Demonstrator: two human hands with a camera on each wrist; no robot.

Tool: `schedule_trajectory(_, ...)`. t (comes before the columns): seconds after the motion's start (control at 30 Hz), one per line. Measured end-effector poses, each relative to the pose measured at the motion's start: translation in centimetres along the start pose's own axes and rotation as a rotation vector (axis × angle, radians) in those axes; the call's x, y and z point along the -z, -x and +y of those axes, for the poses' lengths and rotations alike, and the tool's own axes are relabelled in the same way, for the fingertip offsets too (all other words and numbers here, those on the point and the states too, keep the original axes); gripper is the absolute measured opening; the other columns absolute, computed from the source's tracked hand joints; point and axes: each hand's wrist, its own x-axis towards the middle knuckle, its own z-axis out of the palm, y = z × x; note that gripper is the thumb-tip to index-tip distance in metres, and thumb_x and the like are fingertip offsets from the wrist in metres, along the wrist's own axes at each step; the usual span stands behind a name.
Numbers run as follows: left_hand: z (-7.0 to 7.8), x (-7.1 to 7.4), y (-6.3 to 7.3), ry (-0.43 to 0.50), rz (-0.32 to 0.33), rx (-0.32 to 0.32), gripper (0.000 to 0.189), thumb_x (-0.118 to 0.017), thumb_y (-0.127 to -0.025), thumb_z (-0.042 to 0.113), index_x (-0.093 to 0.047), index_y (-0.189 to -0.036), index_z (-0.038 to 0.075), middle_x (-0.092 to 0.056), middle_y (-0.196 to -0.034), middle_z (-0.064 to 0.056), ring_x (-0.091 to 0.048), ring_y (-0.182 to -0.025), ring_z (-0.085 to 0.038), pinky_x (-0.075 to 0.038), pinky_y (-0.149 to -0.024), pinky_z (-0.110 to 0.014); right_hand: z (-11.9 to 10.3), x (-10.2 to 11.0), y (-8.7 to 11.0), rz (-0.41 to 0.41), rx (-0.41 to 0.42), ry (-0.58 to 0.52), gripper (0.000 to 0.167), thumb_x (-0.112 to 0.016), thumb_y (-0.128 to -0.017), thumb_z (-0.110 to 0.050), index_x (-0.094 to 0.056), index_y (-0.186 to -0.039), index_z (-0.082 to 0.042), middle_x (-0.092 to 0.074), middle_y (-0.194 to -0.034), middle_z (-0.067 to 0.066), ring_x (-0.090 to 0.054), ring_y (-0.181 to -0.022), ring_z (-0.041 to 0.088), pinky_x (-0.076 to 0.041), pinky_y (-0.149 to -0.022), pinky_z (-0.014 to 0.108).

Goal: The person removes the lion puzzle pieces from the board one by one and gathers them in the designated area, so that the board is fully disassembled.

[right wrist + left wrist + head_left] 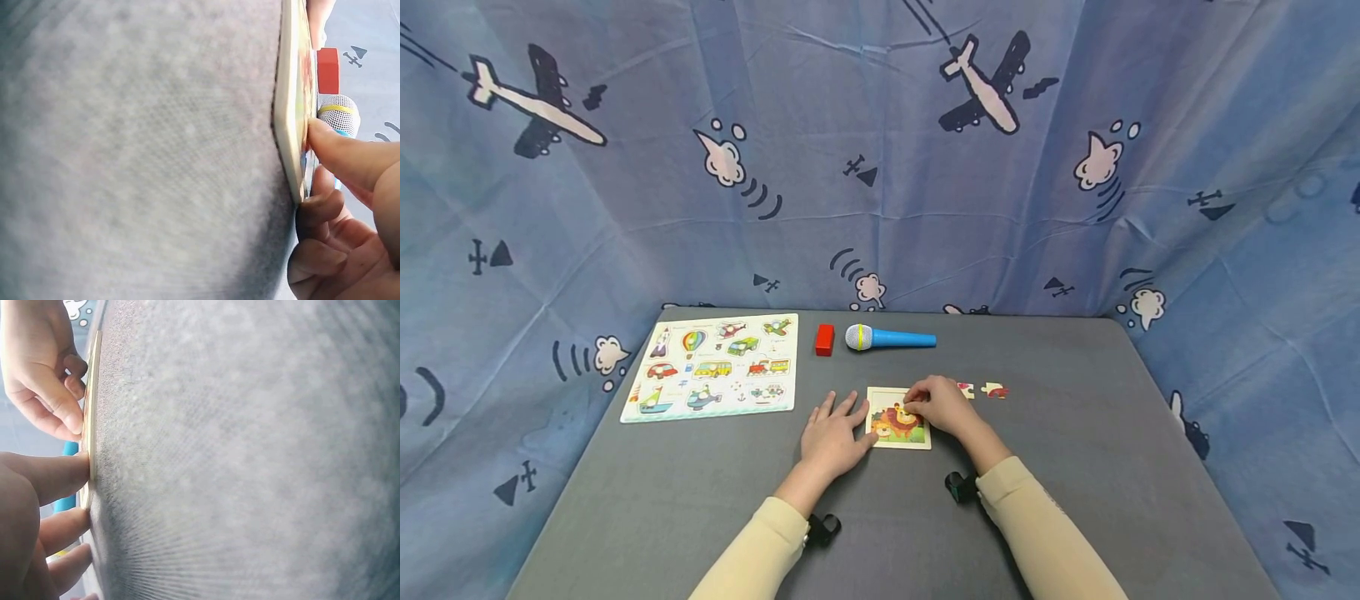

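1. The lion puzzle (pixel 897 427) lies mid-width on the counter (pixel 1075 450), nearer its far edge.
2. The left hand (pixel 837 439), fingers straight and spread, touches the puzzle's left side.
3. The right hand (pixel 943 406) bunches its fingers over it; whether they hold anything cannot be told.
4. Loose pieces (pixel 996 390) lie toward the right edge.

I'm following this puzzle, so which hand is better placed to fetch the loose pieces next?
Right, I'd say: the right hand is nearer the loose pieces, while the left hand is across the puzzle board from them, touching its edge.
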Motion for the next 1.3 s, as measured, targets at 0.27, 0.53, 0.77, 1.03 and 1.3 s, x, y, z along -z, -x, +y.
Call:
schedule_trajectory(0.27,0.0,0.0,0.0,-0.005,-0.003,0.001,0.061,-0.064,-0.094,0.053,-0.054,-0.148,0.027,-0.041,-0.161,0.0,-0.023,-0.154,-0.035,-0.026,-0.122,-0.056,0.3,0.1,0.2,0.064,0.027,-0.022,0.009,-0.083,-0.084,-0.02,-0.076,-0.079,-0.021,-0.063,-0.093,0.0,-0.051,-0.078,0.016,-0.043,-0.07,0.031)
schedule_trajectory(0.53,0.1,0.0,0.0,0.003,-0.006,0.001,0.061,-0.065,-0.094,0.052,-0.053,-0.148,0.027,-0.04,-0.161,0.0,-0.023,-0.154,-0.035,-0.025,-0.122,-0.057,0.3,1.1,0.4,0.081,-0.032,-0.161,0.028,-0.084,-0.084,-0.021,-0.066,-0.104,-0.013,-0.07,-0.081,-0.001,-0.056,-0.066,0.016,-0.045,-0.06,0.03)
schedule_trajectory(0.77,-0.1,0.0,0.1,0.006,-0.002,0.005,0.062,-0.065,-0.093,0.052,-0.053,-0.149,0.027,-0.04,-0.161,0.0,-0.023,-0.154,-0.035,-0.026,-0.122,-0.056,1.5,3.5,0.9,0.138,-0.022,-0.241,0.026,-0.084,-0.084,-0.026,-0.073,-0.103,-0.012,-0.071,-0.08,0.003,-0.061,-0.068,0.019,-0.047,-0.056,0.03)
schedule_trajectory(1.03,-0.3,-0.2,0.1,-0.009,0.001,-0.001,0.062,-0.064,-0.094,0.053,-0.053,-0.149,0.027,-0.04,-0.161,0.0,-0.024,-0.154,-0.035,-0.027,-0.121,-0.056,5.4,7.1,2.0,0.191,0.033,-0.215,0.022,-0.067,-0.098,-0.02,-0.075,-0.115,-0.008,-0.075,-0.096,0.009,-0.066,-0.078,0.02,-0.055,-0.066,0.033)
schedule_trajectory(1.3,-0.1,0.0,0.2,0.011,0.003,-0.002,0.062,-0.065,-0.094,0.051,-0.053,-0.149,0.026,-0.04,-0.161,0.0,-0.023,-0.154,-0.035,-0.025,-0.122,-0.056,9.6,10.0,3.4,0.225,-0.039,-0.218,0.029,-0.068,-0.098,-0.023,-0.069,-0.114,0.001,-0.074,-0.09,0.013,-0.071,-0.077,0.026,-0.06,-0.067,0.036)
